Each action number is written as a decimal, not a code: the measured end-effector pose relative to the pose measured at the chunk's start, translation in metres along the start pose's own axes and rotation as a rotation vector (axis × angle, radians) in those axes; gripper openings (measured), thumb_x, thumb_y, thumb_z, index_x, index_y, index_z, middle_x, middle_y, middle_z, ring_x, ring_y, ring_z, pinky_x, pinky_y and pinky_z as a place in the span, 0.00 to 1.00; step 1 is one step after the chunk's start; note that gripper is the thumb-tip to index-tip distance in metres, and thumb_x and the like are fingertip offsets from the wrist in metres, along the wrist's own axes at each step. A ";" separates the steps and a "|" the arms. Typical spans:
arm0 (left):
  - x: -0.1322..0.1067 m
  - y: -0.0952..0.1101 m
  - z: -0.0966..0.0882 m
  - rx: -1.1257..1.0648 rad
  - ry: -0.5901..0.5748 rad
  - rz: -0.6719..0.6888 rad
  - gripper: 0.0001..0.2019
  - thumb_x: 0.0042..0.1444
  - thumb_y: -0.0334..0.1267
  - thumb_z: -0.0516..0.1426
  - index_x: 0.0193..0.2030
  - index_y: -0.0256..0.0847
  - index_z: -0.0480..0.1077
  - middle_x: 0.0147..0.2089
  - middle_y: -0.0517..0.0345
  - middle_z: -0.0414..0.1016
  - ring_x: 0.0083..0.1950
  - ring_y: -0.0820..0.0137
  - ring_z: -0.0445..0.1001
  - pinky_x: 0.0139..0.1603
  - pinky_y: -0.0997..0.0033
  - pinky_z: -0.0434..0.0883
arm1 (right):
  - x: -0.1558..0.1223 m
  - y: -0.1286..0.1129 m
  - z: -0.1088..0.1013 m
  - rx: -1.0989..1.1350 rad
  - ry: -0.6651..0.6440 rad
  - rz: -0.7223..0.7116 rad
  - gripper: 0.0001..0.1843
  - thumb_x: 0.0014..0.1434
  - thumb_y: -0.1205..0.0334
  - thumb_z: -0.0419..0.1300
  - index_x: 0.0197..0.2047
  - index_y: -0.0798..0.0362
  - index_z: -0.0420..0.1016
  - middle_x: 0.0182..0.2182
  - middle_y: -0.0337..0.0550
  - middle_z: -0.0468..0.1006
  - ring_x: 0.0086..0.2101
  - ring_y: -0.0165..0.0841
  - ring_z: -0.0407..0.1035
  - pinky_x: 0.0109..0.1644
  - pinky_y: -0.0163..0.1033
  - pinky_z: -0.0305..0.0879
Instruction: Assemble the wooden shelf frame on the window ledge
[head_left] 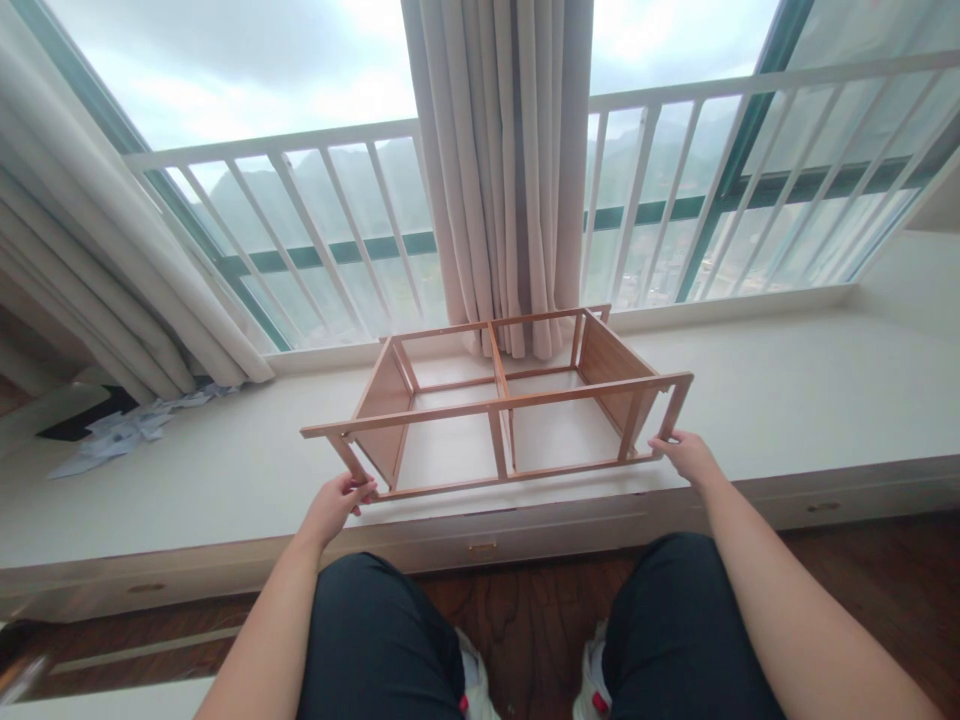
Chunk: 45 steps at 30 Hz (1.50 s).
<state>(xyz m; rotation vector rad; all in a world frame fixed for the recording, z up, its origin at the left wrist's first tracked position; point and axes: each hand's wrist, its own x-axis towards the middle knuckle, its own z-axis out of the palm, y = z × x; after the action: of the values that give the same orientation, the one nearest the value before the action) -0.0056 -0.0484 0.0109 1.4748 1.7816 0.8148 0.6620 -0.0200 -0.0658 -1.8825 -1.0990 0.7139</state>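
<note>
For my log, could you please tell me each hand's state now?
Left hand: closed on the left end of the wooden frame.
Right hand: closed on its right end.

Bay window (750, 30) over a pale ledge (810, 390), under grey daylight.
I see a white railing (300, 150) across the glass with hazy hills beyond. One beige curtain (499, 170) hangs at centre and another (90, 270) at left. Crumpled paper (127, 430) lies near the ledge's left end, and the floor (525, 610) below is dark wood.
</note>
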 end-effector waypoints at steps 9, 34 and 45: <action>0.000 -0.002 0.000 -0.014 -0.016 -0.016 0.29 0.42 0.60 0.64 0.41 0.35 0.75 0.37 0.45 0.83 0.38 0.60 0.78 0.33 0.64 0.72 | -0.003 -0.007 -0.001 -0.052 0.007 0.042 0.16 0.44 0.54 0.65 0.32 0.58 0.81 0.14 0.39 0.67 0.24 0.32 0.66 0.32 0.36 0.58; -0.003 -0.001 -0.002 -0.015 0.003 0.016 0.28 0.41 0.59 0.67 0.38 0.35 0.78 0.33 0.47 0.82 0.34 0.62 0.76 0.31 0.65 0.73 | -0.003 -0.003 -0.003 -0.090 -0.050 -0.002 0.14 0.42 0.55 0.65 0.28 0.57 0.81 0.19 0.43 0.75 0.24 0.32 0.66 0.32 0.36 0.60; -0.006 0.003 0.000 -0.016 -0.053 -0.047 0.27 0.41 0.59 0.65 0.39 0.35 0.77 0.34 0.48 0.82 0.36 0.62 0.77 0.33 0.64 0.73 | -0.006 -0.005 -0.003 -0.109 -0.079 0.024 0.14 0.46 0.55 0.65 0.31 0.58 0.82 0.14 0.39 0.67 0.22 0.32 0.65 0.32 0.36 0.59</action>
<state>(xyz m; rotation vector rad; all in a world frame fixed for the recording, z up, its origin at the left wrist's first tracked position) -0.0032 -0.0536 0.0134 1.4259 1.7601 0.7576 0.6596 -0.0246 -0.0597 -1.9767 -1.1877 0.7611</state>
